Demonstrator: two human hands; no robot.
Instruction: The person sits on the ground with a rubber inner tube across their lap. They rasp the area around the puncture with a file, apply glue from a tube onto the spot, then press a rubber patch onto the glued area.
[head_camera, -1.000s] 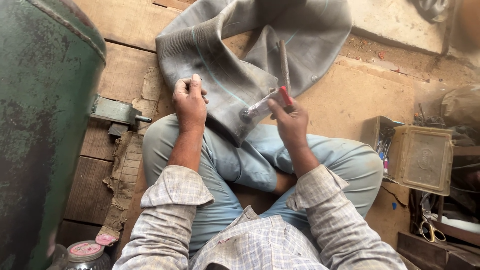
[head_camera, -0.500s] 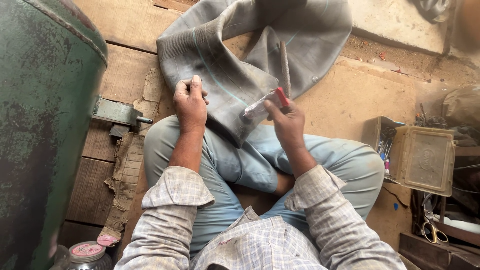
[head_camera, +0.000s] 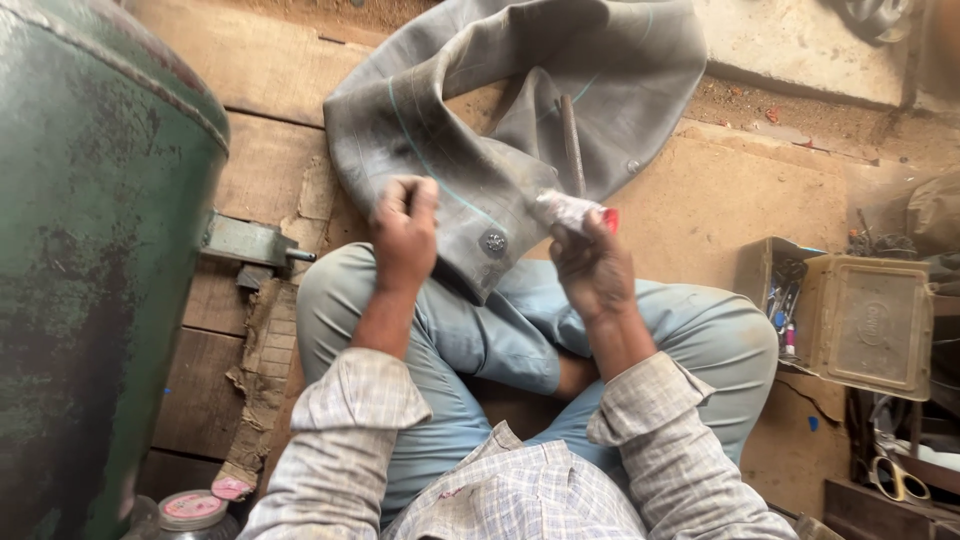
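A grey rubber inner tube (head_camera: 520, 110) lies folded across my lap and the wooden floor, with a round metal valve base (head_camera: 493, 241) showing near its lower edge. My left hand (head_camera: 403, 235) grips the tube's fold at the left. My right hand (head_camera: 590, 262) holds a small crumpled white tube with a red cap (head_camera: 575, 211), its end pointing toward the rubber. A dark thin rod (head_camera: 571, 143) rests on the inner tube just above my right hand.
A big green metal tank (head_camera: 90, 260) fills the left side, with a metal bracket (head_camera: 250, 243) at its foot. An open tan box with small tools (head_camera: 850, 310) stands at the right, scissors (head_camera: 895, 480) below it. A pink-lidded jar (head_camera: 195, 510) sits at the bottom left.
My right hand has turned the small white tube from pointing left toward lying flatter, and has shifted slightly up. The left hand keeps its grip on the rubber.
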